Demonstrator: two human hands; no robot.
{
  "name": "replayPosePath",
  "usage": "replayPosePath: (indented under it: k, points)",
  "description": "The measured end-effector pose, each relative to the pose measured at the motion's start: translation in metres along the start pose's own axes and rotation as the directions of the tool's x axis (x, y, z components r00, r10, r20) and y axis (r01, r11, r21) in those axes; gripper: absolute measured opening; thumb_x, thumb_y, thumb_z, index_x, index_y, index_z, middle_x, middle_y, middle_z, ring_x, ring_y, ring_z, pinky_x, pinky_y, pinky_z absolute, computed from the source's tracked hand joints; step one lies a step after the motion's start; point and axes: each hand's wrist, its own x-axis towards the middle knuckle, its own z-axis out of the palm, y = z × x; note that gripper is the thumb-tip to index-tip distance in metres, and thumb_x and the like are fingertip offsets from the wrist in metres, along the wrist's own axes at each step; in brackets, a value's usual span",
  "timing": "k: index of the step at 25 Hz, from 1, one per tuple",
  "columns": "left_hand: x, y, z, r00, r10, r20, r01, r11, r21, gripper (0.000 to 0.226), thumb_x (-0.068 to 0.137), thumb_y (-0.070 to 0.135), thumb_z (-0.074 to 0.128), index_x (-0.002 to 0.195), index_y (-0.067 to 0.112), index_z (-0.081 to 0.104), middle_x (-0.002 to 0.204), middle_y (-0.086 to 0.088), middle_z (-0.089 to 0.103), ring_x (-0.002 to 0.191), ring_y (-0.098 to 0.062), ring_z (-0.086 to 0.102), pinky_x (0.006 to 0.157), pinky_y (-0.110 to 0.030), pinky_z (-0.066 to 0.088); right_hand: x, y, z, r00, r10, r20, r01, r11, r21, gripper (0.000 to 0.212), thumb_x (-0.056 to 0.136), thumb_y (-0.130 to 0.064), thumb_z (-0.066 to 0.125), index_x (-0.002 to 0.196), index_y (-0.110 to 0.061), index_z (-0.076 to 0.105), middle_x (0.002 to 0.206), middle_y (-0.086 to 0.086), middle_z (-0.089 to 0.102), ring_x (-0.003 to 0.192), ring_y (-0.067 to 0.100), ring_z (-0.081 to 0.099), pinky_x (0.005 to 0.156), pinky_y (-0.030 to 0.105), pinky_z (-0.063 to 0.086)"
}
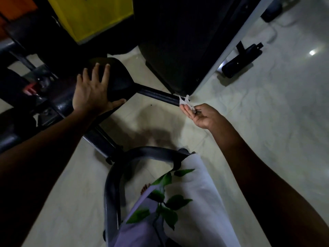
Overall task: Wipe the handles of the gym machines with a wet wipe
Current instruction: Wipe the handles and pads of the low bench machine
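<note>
Pale glossy tiled floor [267, 122], black padded gym-machine seat [117, 77] at left, black tubular metal handle bar [158, 96] running right from it, left hand [92, 91] flat on seat with fingers spread, right hand [199, 115] pinching small crumpled white wet wipe [185, 101] against bar's right end

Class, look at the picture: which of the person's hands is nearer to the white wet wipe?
The right hand: it pinches the wet wipe at the black bar's end. The left hand rests flat on the black pad, apart from it.
</note>
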Motion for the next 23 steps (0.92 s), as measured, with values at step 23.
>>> replayPosePath:
  k: [23]
  points:
    - [-0.089, 0.04, -0.082, 0.901, -0.14, 0.412, 0.297, 0.889, -0.348, 0.061, 0.091, 0.036, 0.057, 0.138, 0.002, 0.037, 0.141, -0.02, 0.038, 0.127, -0.035, 0.041, 0.103, -0.041, 0.037, -0.096, 0.082, 0.038, 0.96, -0.196, 0.202, 0.278, 0.555, -0.784, 0.031, 0.094, -0.005, 0.045, 0.124, 0.004, 0.048, 0.079, 0.01, 0.053, 0.07, 0.016, 0.053, 0.085, 0.036, 0.046]
